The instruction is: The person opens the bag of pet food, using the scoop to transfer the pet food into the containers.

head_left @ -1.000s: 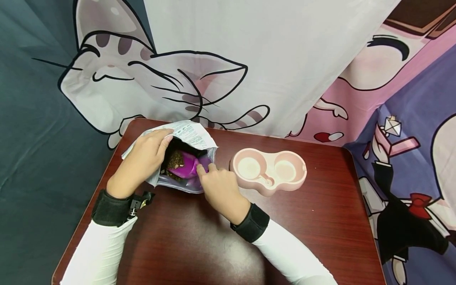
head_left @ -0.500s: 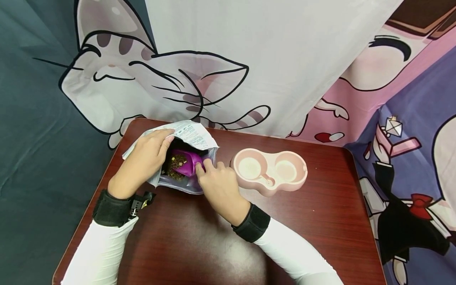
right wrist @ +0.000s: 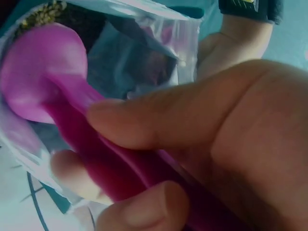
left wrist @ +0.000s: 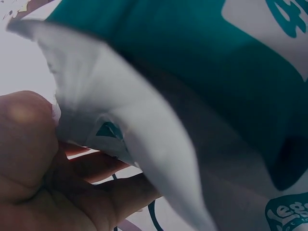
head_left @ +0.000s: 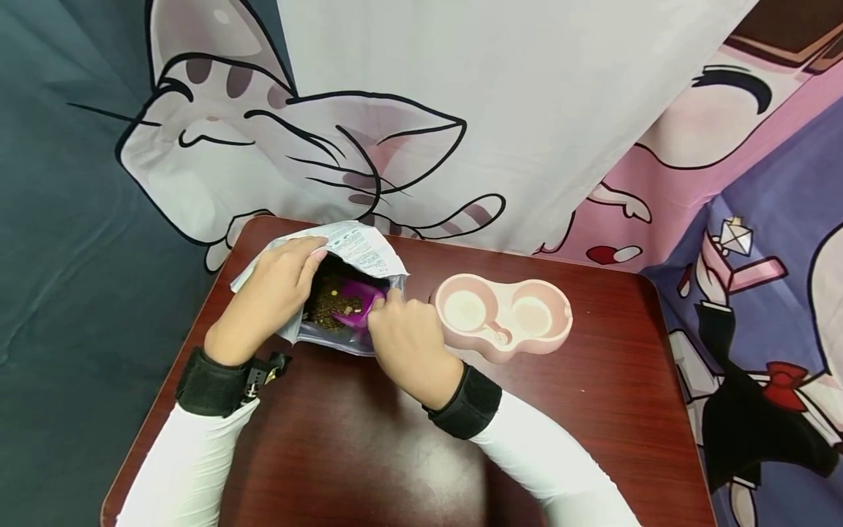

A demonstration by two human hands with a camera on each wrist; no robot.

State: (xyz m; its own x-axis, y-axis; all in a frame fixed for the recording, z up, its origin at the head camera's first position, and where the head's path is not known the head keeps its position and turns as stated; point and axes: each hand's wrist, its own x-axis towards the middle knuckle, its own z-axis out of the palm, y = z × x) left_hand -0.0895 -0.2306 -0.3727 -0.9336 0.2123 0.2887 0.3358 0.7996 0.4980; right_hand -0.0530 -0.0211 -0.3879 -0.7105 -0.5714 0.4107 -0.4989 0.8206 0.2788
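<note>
A food bag (head_left: 358, 247) with a white printed flap stands at the back left of the table, its mouth open. My left hand (head_left: 273, 289) grips the bag's rim, thumb inside and fingers on the outer side, as the left wrist view shows. Brown pellets (head_left: 326, 304) lie inside. With my right hand (head_left: 411, 340) I hold a purple scoop (right wrist: 45, 72) by its handle, thumb on top and fingers curled beneath. The scoop's bowl is down in the bag among the pellets, its tip partly hidden by them.
Right of the bag sits a pink double bowl (head_left: 503, 311), close to my right hand. The reddish-brown table (head_left: 369, 454) ends at a cartoon-printed cloth (head_left: 527, 110) behind it. Black bands are strapped round both wrists.
My right hand has turned and drawn slightly right with the scoop, which now lies lower and more to the right in the pellets. My left hand keeps its hold on the bag.
</note>
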